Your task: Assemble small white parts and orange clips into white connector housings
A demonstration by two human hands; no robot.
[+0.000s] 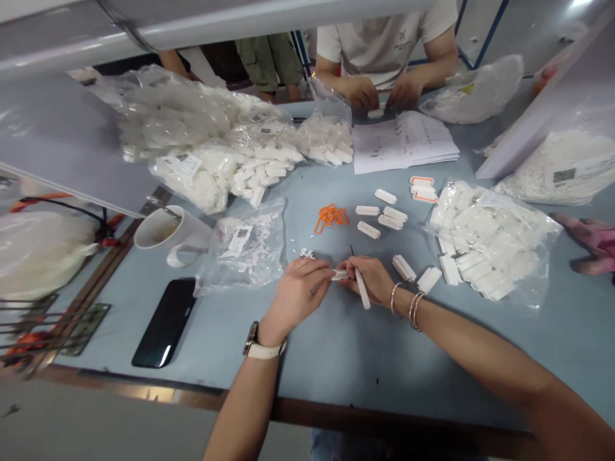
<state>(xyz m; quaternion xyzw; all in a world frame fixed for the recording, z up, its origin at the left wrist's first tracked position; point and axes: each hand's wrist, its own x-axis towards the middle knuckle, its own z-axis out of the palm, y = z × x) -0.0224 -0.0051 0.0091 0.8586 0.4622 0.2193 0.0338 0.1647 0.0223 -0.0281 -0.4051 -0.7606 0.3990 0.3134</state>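
My left hand [303,285] pinches one end of a small white plastic housing [341,275]. At its other end, the fingers of my right hand [369,276] are closed on the same housing. A thin tool with a white handle [362,291] and a dark pointed tip is also held in my right hand, slanting across it. Tiny white parts [306,254] lie just beyond my left fingers. Farther off sits a heap of orange rectangular frames [331,218]. Several white housings [369,229] are spread beyond my right hand, and others lie beside its wrist.
A bag of white housings [500,243] lies right. Left are a flat bag of tiny parts [240,250], a mug with a spoon [166,230] and a black phone [166,323]. Printed sheets [403,141] and full bags [206,173] line the back, where a co-worker's hands [384,93] work.
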